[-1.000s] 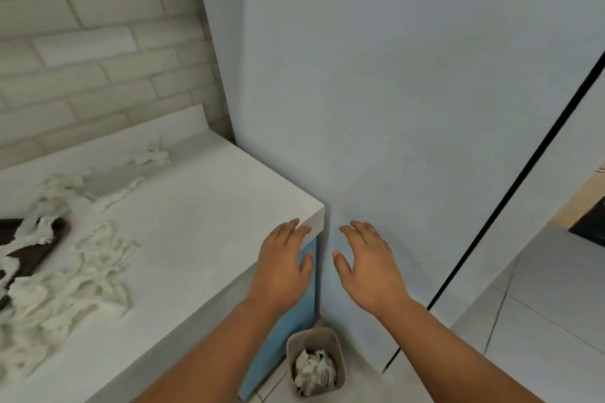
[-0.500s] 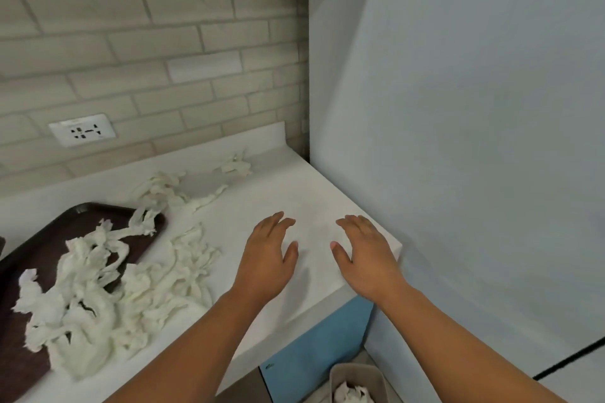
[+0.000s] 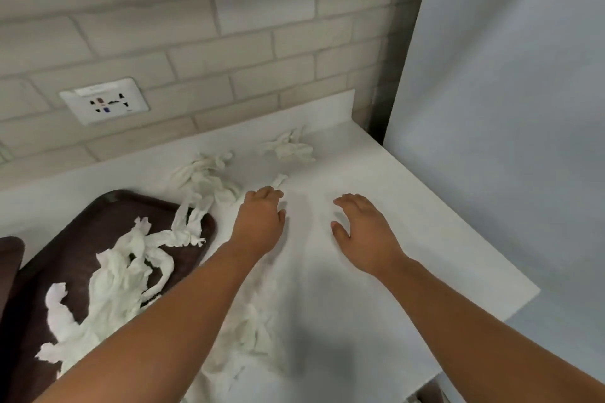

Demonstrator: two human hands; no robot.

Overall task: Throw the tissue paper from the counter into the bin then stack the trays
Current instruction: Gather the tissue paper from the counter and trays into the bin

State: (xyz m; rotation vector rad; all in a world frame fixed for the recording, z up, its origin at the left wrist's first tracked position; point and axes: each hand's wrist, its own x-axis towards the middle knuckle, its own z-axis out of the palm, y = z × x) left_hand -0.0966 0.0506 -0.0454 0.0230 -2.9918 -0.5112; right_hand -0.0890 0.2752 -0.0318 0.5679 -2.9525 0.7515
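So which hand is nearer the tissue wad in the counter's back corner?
Left. The left hand is just in front of the tissue wad, slightly to its left; the right hand is off to its right and farther, above bare counter.

- The counter (image 3: 376,304) was seen as plain white.
- The tissue paper (image 3: 111,288) on the counter was seen as white.
- The tray (image 3: 108,216) on the counter was coloured dark brown.
- The wall (image 3: 196,26) behind the counter was patterned in cream bricks.
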